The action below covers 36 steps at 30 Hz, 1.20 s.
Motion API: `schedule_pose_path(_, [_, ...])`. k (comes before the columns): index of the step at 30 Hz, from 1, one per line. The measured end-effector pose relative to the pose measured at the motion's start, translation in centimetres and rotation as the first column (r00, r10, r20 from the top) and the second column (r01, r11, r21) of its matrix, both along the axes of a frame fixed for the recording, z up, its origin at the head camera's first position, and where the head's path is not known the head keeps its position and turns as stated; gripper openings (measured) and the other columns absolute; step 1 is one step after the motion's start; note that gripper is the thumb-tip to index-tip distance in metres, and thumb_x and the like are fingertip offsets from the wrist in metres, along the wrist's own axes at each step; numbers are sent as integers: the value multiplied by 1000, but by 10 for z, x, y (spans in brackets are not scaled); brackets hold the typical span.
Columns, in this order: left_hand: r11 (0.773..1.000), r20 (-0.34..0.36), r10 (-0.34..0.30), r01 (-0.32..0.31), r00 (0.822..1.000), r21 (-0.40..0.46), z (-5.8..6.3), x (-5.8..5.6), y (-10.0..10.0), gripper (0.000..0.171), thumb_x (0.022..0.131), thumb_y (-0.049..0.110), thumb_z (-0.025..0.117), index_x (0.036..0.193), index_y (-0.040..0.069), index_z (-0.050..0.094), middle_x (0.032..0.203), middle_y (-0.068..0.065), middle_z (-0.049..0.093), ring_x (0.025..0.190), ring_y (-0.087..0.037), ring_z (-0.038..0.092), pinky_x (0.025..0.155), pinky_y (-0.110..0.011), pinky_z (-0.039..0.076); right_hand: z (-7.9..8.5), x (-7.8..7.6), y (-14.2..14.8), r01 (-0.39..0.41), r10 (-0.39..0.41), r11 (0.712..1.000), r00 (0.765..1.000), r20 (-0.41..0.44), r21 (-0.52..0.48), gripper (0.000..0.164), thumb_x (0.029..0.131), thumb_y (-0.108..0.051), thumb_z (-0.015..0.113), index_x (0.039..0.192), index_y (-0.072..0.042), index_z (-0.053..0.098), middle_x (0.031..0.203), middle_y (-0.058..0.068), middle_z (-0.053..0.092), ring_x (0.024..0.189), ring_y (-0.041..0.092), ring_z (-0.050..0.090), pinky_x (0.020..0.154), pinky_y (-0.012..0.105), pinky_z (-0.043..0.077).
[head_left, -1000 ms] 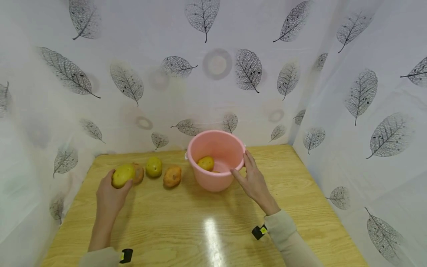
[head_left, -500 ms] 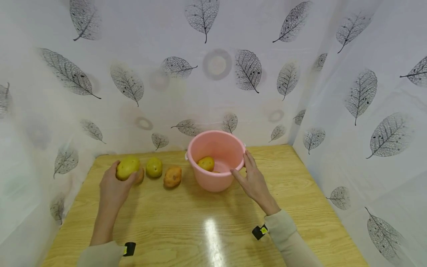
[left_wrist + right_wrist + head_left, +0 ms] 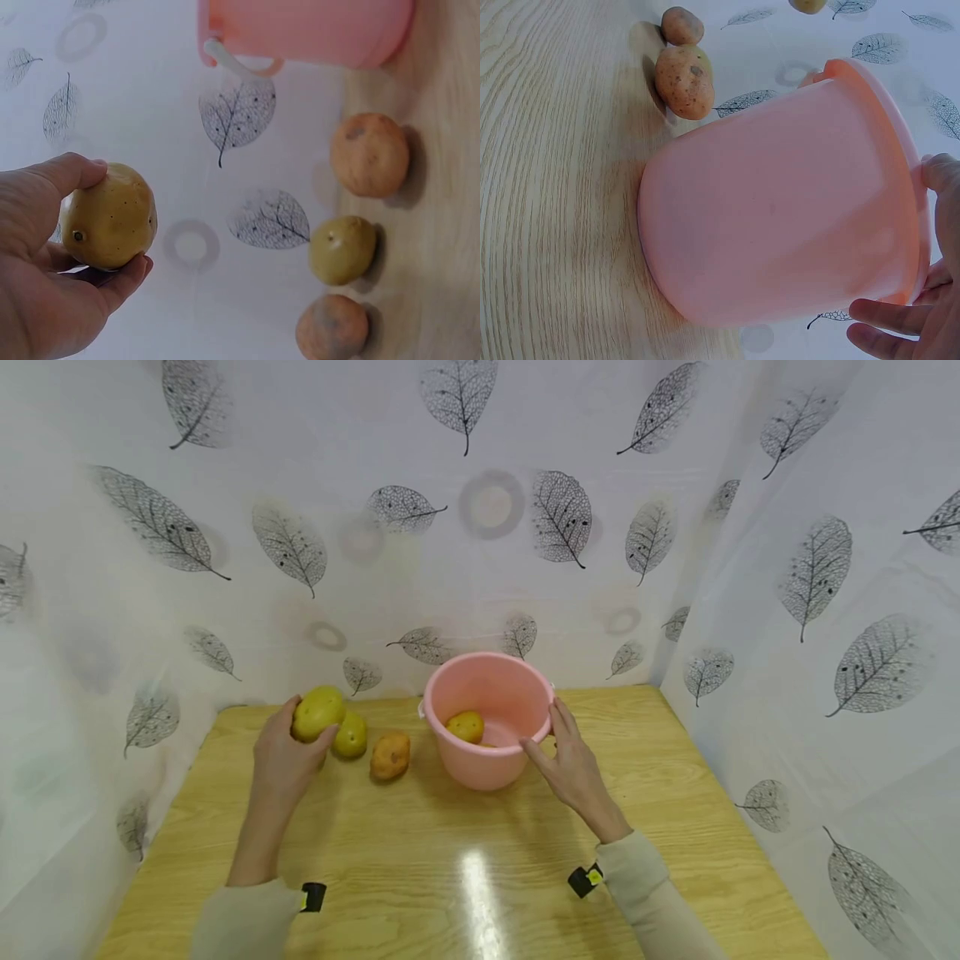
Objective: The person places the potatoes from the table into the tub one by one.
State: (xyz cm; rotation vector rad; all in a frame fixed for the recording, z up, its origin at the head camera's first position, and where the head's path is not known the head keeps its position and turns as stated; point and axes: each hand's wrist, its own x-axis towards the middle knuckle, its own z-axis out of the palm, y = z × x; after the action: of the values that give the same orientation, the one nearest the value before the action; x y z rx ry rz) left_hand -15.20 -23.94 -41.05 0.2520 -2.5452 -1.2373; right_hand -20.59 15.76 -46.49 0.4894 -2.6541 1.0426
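Observation:
My left hand [image 3: 292,760] holds a yellow-green potato [image 3: 318,713] above the table, thumb and fingers curled round it; the left wrist view shows the potato [image 3: 112,217] in its grip. A pink bucket [image 3: 480,768] stands upright to the right. Inside the bucket lies a yellow potato [image 3: 465,727], with a sliver of something else beside it. My right hand [image 3: 573,768] rests against the bucket's right rim, thumb at the front and fingers nearly straight along the side. Between the left hand and the bucket lie a green potato [image 3: 350,737] and a brown potato [image 3: 390,755].
Another brown potato [image 3: 332,328] sits at the end of the row in the left wrist view; the left hand hides it from the head view. A leaf-patterned curtain [image 3: 480,568] closes off the back and sides of the wooden table [image 3: 420,860].
My left hand has carried the potato to the right and slightly upward, passing in front of the leftmost brown potato. The right hand and the bucket have stayed where they were.

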Motion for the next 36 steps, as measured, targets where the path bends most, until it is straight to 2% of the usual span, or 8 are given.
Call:
schedule_pose_path(6, [999,9,-43,43,999,25,8,-11,20,82,97,28,72,157,-8,29,148,-35,42,130,-48,46,108,-64,40,0,-1,0,3,-3,1000,1000,5,1,83,102,-45,62,163,-3,25,170,14,18,117,37,62,89,54,58])
schedule_pose_path(13, [997,13,-69,69,998,24,17,-21,42,79,98,34,70,158,-2,34,148,-28,46,128,-44,49,106,-62,43,4,-1,-5,-5,5,1000,1000,16,4,83,102,-42,64,162,-1,25,170,15,18,120,39,61,91,55,57])
schedule_pose_path(19, [994,15,-96,95,995,56,20,-36,68,80,95,32,74,157,-1,36,151,-26,45,132,-42,48,109,-58,42,6,3,-2,-1,0,1000,999,36,10,85,102,-47,62,161,1,26,170,16,18,124,40,59,93,55,56])
schedule_pose_path(24, [988,27,-136,134,990,77,23,-46,93,82,95,34,75,159,2,35,152,-26,43,135,-42,46,110,-58,42,5,2,2,4,-4,1000,999,38,-3,86,102,-45,64,162,1,24,170,18,18,126,37,58,95,53,56])
schedule_pose_path(29, [983,60,-171,167,983,76,20,-55,116,81,96,37,73,159,4,34,153,-22,44,137,-38,46,115,-54,39,2,2,3,5,-5,1000,999,49,-5,87,102,-47,63,163,0,22,171,16,15,127,35,57,96,52,55])
schedule_pose_path(36, [972,29,-216,212,976,100,10,-68,138,77,95,29,77,155,-1,39,144,-24,50,129,-37,53,110,-51,45,1,0,-2,-11,12,1000,999,46,-15,86,102,-45,63,163,-1,21,171,15,16,128,34,57,98,52,54])
